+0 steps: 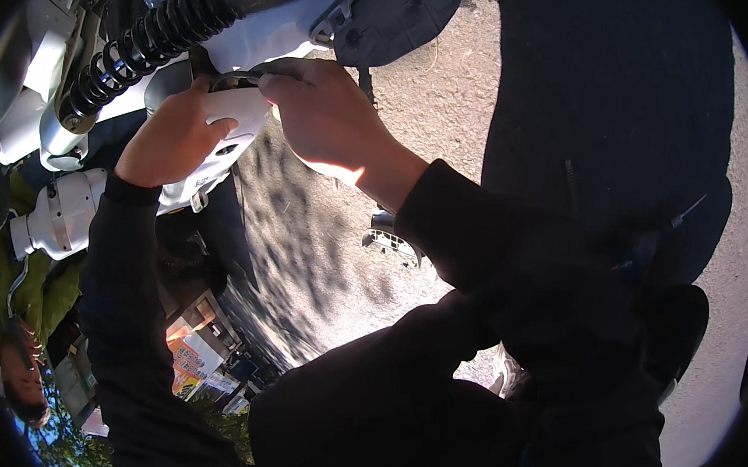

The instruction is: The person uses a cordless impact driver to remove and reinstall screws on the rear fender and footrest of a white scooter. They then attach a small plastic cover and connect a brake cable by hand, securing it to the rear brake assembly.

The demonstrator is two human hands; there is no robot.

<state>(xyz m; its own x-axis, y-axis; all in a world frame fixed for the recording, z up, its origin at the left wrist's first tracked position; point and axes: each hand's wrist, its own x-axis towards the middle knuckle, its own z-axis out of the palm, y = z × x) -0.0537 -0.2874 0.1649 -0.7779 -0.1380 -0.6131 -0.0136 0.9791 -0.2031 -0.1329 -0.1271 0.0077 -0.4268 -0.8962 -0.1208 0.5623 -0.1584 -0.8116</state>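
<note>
My left hand has its fingers curled at the upper end of a white vehicle housing, beneath a black coil-spring shock absorber. My right hand is closed at the same end, thumb and fingers pinched at a dark curved part there; exactly what is between them is partly hidden. A dark plastic plate hangs from the white bodywork above my right hand.
A loose dark grille-like piece lies on the sunlit pavement. A long slim tool rests on dark material at the right. Another person in green is at the lower left, near a white cylindrical part.
</note>
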